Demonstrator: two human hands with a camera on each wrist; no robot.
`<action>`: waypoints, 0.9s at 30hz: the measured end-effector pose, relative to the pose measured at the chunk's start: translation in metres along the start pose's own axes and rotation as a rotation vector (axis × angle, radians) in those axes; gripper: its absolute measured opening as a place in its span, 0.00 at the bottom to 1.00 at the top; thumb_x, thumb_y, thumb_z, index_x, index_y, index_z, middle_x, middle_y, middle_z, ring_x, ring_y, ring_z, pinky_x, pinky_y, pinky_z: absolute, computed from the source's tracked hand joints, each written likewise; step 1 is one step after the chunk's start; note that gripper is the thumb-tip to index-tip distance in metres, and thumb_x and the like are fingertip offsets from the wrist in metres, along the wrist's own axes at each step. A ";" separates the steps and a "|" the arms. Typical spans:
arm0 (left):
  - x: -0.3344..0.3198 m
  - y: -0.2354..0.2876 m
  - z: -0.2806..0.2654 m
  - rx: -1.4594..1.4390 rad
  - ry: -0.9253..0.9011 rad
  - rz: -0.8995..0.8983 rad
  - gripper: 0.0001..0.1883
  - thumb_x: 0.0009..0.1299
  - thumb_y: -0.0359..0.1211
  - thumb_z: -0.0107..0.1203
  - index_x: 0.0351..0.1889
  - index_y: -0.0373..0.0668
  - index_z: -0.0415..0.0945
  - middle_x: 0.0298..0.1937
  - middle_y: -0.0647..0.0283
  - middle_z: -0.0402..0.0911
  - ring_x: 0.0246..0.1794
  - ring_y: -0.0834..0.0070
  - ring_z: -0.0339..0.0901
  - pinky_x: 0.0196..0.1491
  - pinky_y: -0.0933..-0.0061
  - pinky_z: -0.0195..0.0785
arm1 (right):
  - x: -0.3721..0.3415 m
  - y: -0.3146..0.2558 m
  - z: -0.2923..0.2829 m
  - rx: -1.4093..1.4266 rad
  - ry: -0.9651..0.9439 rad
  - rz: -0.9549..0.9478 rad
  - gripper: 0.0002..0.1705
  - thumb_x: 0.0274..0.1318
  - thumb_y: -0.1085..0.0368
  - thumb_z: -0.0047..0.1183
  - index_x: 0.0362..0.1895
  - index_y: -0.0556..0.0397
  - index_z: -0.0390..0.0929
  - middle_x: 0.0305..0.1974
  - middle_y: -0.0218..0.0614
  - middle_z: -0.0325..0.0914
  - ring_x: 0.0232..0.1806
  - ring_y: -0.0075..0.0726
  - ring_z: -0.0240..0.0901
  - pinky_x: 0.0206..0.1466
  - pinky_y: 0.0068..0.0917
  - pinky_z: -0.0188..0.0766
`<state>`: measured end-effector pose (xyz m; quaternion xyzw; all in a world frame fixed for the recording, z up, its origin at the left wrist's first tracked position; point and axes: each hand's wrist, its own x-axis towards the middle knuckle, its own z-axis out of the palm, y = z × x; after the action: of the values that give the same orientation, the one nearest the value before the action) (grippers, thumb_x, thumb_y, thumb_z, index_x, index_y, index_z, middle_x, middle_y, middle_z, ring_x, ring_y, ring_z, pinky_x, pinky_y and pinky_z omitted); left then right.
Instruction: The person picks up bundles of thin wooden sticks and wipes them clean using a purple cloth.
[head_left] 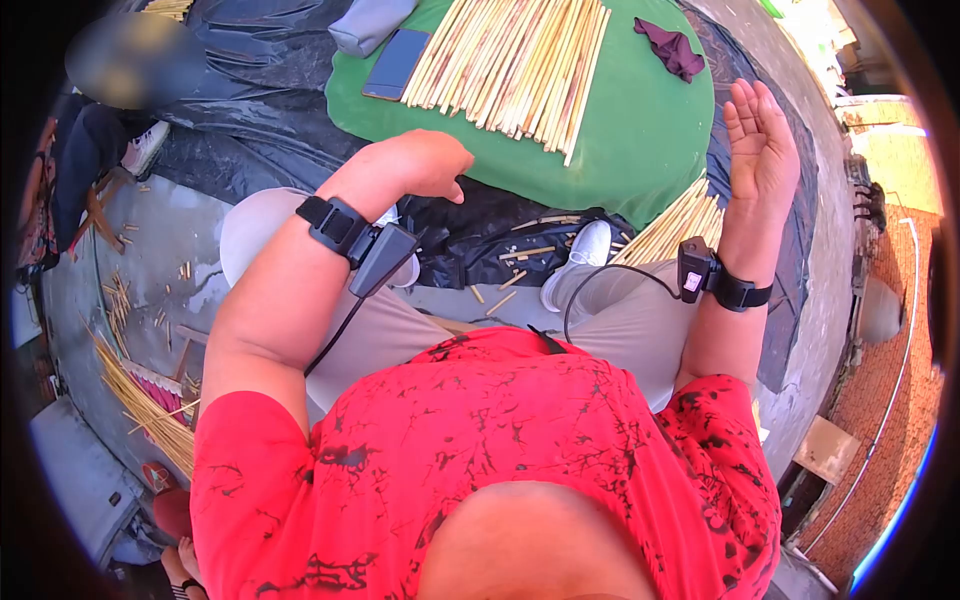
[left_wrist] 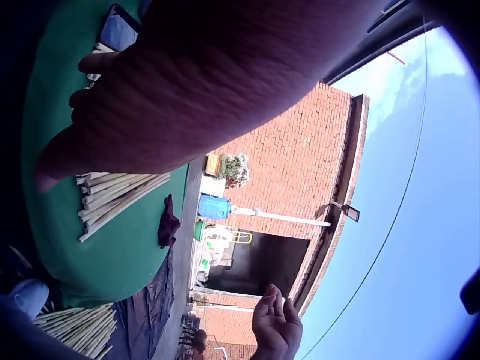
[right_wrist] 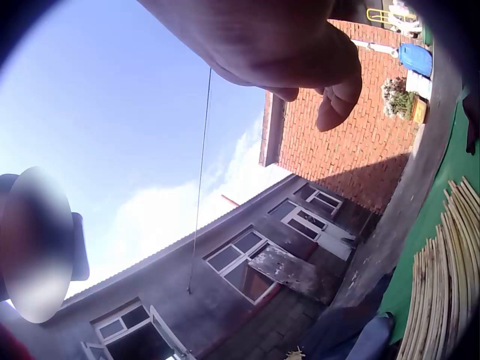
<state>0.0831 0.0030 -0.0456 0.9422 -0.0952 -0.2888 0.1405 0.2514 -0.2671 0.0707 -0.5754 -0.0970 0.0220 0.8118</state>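
Note:
Both hands are raised and hold nothing. In the head view the left hand (head_left: 415, 163) is above the near edge of the green cloth (head_left: 640, 130), its back up, fingers loosely bent and partly hidden. The left wrist view shows its thumb apart from the fingers. Off the cloth's right side is the right hand (head_left: 762, 150), palm turned up, fingers slightly bent; in the right wrist view its fingers (right_wrist: 341, 101) hang loosely. A wide row of pale sticks (head_left: 510, 65) lies on the cloth, beside a dark flat phone-like object (head_left: 398, 62) and a dark crumpled cloth (head_left: 670, 50).
More sticks (head_left: 680, 222) lie below the green cloth near a white shoe (head_left: 590, 243). Short pieces (head_left: 507, 303) are scattered between the legs. At left are a long bundle (head_left: 150, 405) and another person's shoe (head_left: 147, 147). A brick wall (left_wrist: 300, 142) stands beyond.

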 end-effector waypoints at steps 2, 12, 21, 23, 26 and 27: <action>0.004 -0.005 0.004 0.010 0.004 -0.020 0.20 0.56 0.38 0.59 0.43 0.37 0.73 0.41 0.55 0.75 0.46 0.58 0.72 0.46 0.63 0.65 | 0.006 0.023 -0.020 -0.006 0.083 0.019 0.17 0.53 0.70 0.49 0.46 0.67 0.65 0.41 0.48 0.72 0.44 0.41 0.71 0.46 0.34 0.71; 0.045 -0.027 0.043 -0.116 0.070 -0.134 0.35 0.58 0.40 0.58 0.61 0.40 0.57 0.60 0.49 0.59 0.57 0.55 0.63 0.57 0.63 0.58 | 0.015 0.032 -0.035 0.017 -0.025 0.166 0.16 0.54 0.69 0.48 0.45 0.65 0.68 0.40 0.44 0.74 0.44 0.36 0.72 0.46 0.30 0.69; 0.152 -0.026 0.052 -0.018 0.507 -0.216 0.36 0.59 0.47 0.54 0.62 0.42 0.55 0.63 0.44 0.51 0.65 0.50 0.48 0.62 0.58 0.48 | 0.004 0.026 -0.032 0.027 0.015 0.209 0.15 0.54 0.67 0.48 0.45 0.63 0.69 0.39 0.42 0.74 0.42 0.34 0.73 0.45 0.29 0.69; 0.167 -0.025 0.060 0.060 0.604 -0.353 0.36 0.59 0.52 0.52 0.62 0.44 0.55 0.63 0.44 0.51 0.65 0.49 0.46 0.61 0.52 0.45 | 0.004 0.027 -0.034 0.046 0.020 0.204 0.15 0.53 0.68 0.49 0.43 0.64 0.69 0.38 0.42 0.74 0.40 0.34 0.72 0.42 0.28 0.70; 0.174 -0.026 0.071 0.001 0.594 -0.368 0.37 0.59 0.55 0.50 0.62 0.46 0.54 0.64 0.42 0.49 0.66 0.48 0.44 0.62 0.48 0.40 | 0.007 0.027 -0.037 0.057 0.012 0.203 0.14 0.52 0.68 0.50 0.42 0.64 0.70 0.36 0.42 0.74 0.38 0.34 0.72 0.40 0.28 0.70; 0.174 -0.023 0.073 -0.016 0.609 -0.378 0.37 0.60 0.55 0.49 0.63 0.46 0.53 0.64 0.41 0.48 0.66 0.48 0.43 0.62 0.48 0.39 | 0.007 0.028 -0.037 0.051 0.003 0.207 0.14 0.52 0.68 0.50 0.42 0.64 0.69 0.36 0.42 0.74 0.38 0.34 0.72 0.40 0.28 0.70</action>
<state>0.1855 -0.0357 -0.2015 0.9849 0.1293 -0.0163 0.1137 0.2668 -0.2917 0.0337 -0.5614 -0.0353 0.1071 0.8198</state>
